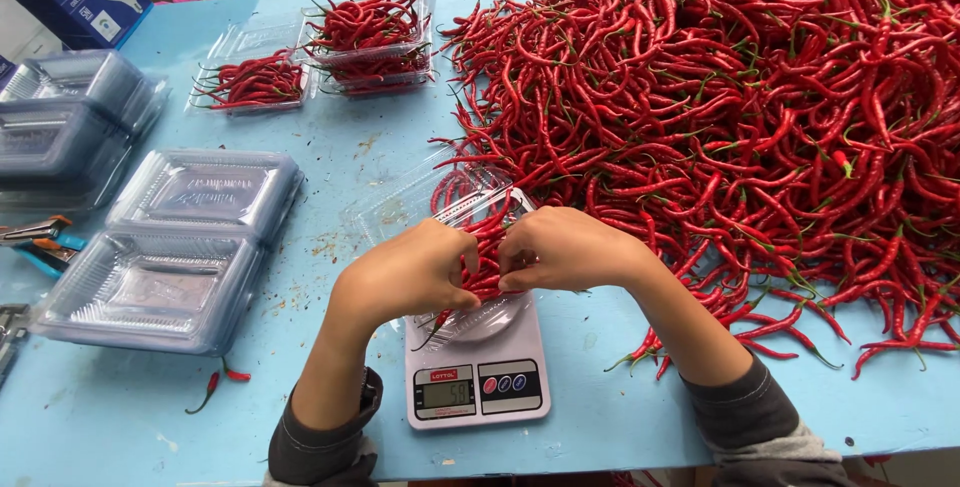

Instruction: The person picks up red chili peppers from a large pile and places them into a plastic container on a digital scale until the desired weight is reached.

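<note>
Pinching one bunch of chilies [481,265] from both sides, left hand [408,275] and right hand [566,249] meet above the scale [478,367], equally near, chilies pointing away from the person.

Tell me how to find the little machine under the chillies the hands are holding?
Start at the huge heap of red chillies on the blue table. Follow its near edge to the two hands, left hand and right hand, pressed together over a bunch. Right beneath them sits the kitchen scale: the only flat silver slab, with a small grey screen and round buttons.
</note>
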